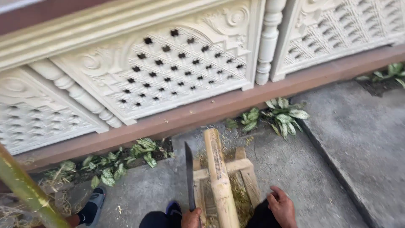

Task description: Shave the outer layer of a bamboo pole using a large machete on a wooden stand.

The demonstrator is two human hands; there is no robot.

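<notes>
My left hand (191,218) grips the handle of a long dark blade (189,169), a machete-like knife held edge-up, pointing away from me. Just right of the blade lies a pale bamboo pole (218,177), resting along a small wooden frame (247,169) on the ground. My right hand (282,206) rests on my dark-trousered knee to the right of the frame, fingers loosely curled, holding nothing. Shavings lie inside the frame under the pole.
An ornate cream lattice wall (177,63) with a brown base stands ahead. Leafy plants (283,115) grow along its foot. A green bamboo stalk (25,190) leans at the left. Another person's sandalled foot (90,207) is at lower left. A raised concrete slab (358,135) lies right.
</notes>
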